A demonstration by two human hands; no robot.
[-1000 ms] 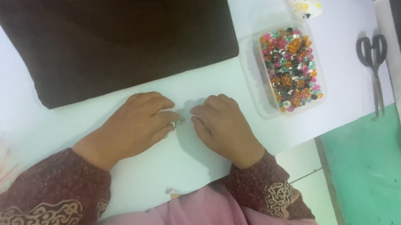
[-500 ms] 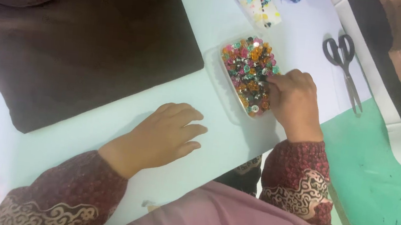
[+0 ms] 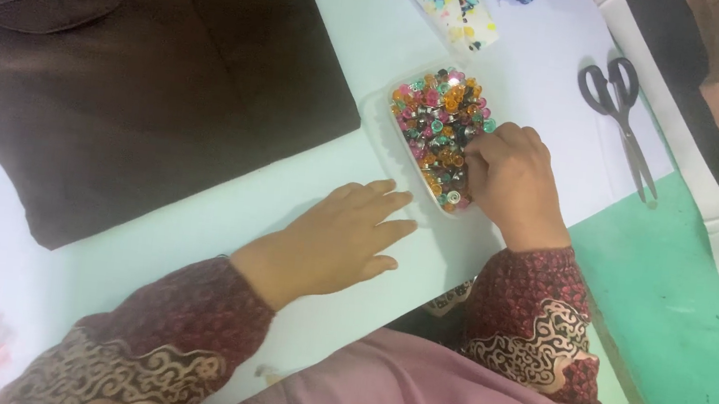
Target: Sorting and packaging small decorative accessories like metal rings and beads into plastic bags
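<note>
My right hand (image 3: 513, 182) reaches into the clear tray (image 3: 402, 148) of coloured beads (image 3: 441, 121), fingers curled among them; whether they pinch one I cannot tell. My left hand (image 3: 337, 240) lies flat and released on the white table (image 3: 223, 213), at seven o'clock from the tray. Scissors (image 3: 621, 119) lie at three o'clock, brown cloth (image 3: 140, 69) at nine.

Clear plastic tray (image 3: 394, 118), glossy beads (image 3: 437, 121); matt brown cloth (image 3: 122, 67); metal scissors (image 3: 619, 114).

Even, soft daylight is spread across the white bench (image 3: 352, 30), with only faint shadows cast. Slight blur is seen throughout; no glare is caught.
</note>
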